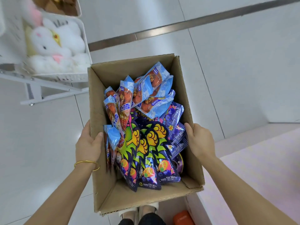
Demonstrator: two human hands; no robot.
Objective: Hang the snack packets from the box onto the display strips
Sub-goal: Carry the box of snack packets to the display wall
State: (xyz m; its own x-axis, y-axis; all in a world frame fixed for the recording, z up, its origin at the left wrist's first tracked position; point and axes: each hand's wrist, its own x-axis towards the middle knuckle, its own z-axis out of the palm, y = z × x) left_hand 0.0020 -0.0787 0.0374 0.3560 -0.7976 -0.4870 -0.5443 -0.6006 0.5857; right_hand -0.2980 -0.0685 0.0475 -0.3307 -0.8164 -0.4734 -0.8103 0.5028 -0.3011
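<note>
The person holds the open cardboard box (129, 64) by its two long walls. The left hand (88, 143) grips the left wall with the thumb hooked inside and the fingers outside. The right hand (199, 140) clamps the right wall the same way. The box appears to be held above the tiled floor (227, 70), with the person's feet showing beneath its near edge. Inside lies a loose heap of snack packets: blue packets (151, 93) are piled toward the far end and the left wall, and purple packets (149, 153) are fanned across the near half. No display strips are in view, so the step in hand looks like bringing the stock to them. To do that well, the person should carry the box level, since the blue packets near the left thumb ride high against the wall and could slip out if it tilts. The white basket (82, 46) of plush rabbits (48, 44) stands close on the left and needs clearance. Setting the box down near the strips would free both hands for hanging.
</note>
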